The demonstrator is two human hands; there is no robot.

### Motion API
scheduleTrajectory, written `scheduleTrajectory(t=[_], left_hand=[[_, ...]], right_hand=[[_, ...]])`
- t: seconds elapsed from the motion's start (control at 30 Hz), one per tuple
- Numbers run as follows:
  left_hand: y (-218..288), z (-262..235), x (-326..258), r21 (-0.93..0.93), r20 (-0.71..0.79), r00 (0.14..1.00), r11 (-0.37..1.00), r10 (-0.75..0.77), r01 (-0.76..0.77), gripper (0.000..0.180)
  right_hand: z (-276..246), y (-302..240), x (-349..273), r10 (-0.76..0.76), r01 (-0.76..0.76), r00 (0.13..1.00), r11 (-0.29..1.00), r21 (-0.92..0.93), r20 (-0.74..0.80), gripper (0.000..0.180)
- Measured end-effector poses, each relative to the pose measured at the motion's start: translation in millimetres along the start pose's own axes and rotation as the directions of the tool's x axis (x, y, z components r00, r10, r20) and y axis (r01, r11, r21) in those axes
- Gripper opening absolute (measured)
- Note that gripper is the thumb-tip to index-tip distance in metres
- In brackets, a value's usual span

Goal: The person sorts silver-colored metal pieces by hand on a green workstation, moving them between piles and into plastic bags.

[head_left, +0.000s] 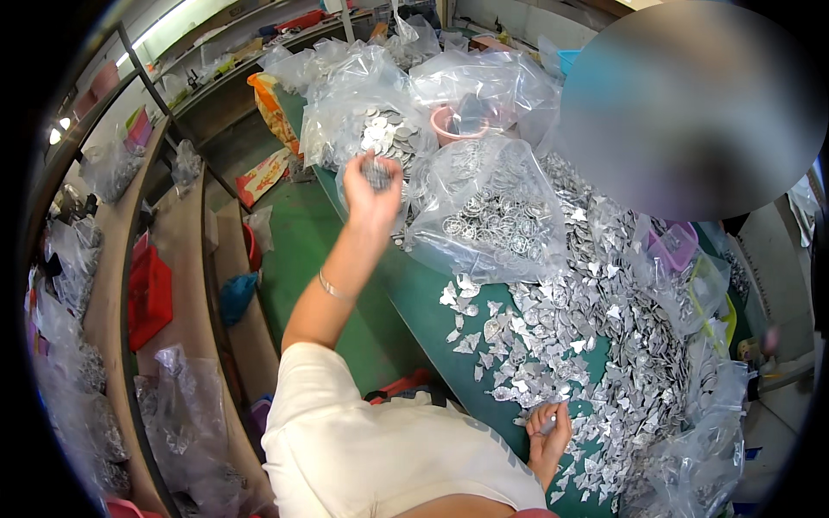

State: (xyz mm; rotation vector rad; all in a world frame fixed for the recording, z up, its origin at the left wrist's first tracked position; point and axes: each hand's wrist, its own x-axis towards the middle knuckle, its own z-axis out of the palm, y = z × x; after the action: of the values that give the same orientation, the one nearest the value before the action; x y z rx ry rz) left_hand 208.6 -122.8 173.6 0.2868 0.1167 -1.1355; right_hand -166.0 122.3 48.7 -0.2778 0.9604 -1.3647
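With the fingers of the left hand (371, 203), grasps a grey rounded handful (376, 175), too blurred to count, just before one clear bag (324, 129) of flat silvery discs (389, 134). With the right hand (549, 442), curls round one small silvery piece (548, 424), beside heaped loose pieces (639, 371) past counting. Has ahead one pink basket (454, 135) and one open bag (449, 177) of openwork pieces (496, 226); to the right, one purple basket (682, 237). Works at a green tabletop (432, 298) above green floor (302, 259), near wooden shelves (181, 259) at left bearing one large red bin (149, 298).
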Motion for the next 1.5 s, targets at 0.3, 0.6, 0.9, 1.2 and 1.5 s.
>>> scheduleTrajectory(t=[0.3, 0.6, 0.9, 1.2, 1.5], left_hand=[[11.1, 24.6, 128.0, 0.424, 0.145, 0.982, 0.889, 0.118, -0.17, 0.07], [29.7, 24.8, 102.5, 0.556, 0.276, 0.96, 0.809, 0.037, -0.191, 0.063], [-42.9, -25.9, -72.1, 0.67, 0.642, 0.55, 0.739, -0.534, -0.064, 0.04], [-117.9, -80.0, -128.8, 0.935, 0.336, 0.241, 0.354, -0.911, 0.035, 0.037], [-135.4, -98.6, -142.7, 0.958, 0.191, 0.308, 0.245, -0.932, 0.147, 0.03]], right_hand=[[-4.2, 10.4, -6.2, 0.014, -0.012, 0.997, 0.999, 0.038, -0.071, 0.037], [4.2, 9.6, -10.3, -0.001, 0.001, 0.999, 1.0, -0.001, -0.054, 0.039], [1.9, 9.9, -4.9, -0.05, 0.099, 0.978, 0.965, 0.241, -0.202, 0.02], [-42.8, -50.1, -63.4, -0.211, 0.325, 0.936, 0.829, 0.456, -0.283, 0.025], [-101.2, -86.9, -135.7, -0.525, 0.591, 0.797, 0.575, 0.566, -0.298, 0.032]])
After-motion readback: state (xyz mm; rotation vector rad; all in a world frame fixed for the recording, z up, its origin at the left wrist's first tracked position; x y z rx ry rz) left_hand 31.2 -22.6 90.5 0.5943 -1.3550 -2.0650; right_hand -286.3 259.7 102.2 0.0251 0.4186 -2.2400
